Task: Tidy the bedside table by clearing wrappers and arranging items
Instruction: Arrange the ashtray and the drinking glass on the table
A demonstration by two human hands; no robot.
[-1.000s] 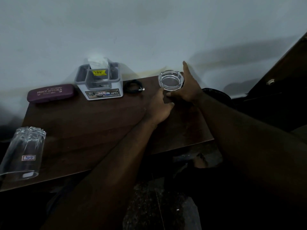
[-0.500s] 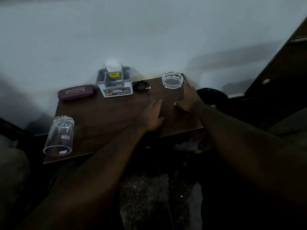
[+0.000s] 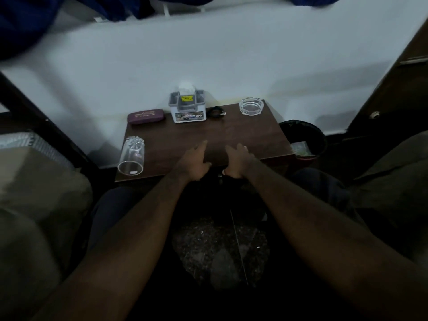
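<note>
Two bare hands are resting at the near edge of the table [image 3: 243,135], the left hand [image 3: 193,164] and right hand [image 3: 236,162] both loosely curled and holding nothing. At the near left corner, a glass [image 3: 132,157] is lying tipped, its long axis running front to back and its mouth pointing toward the viewer. It looks rigid, smooth, breakable and apt to roll, so gripping around its middle seems safest. Along the far edge are sitting a case [image 3: 146,116], a box [image 3: 187,108] and an ashtray [image 3: 251,106].

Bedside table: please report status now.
Left hand, right hand empty at table front edge. Ashtray back right corner. No wrappers visible.
</note>
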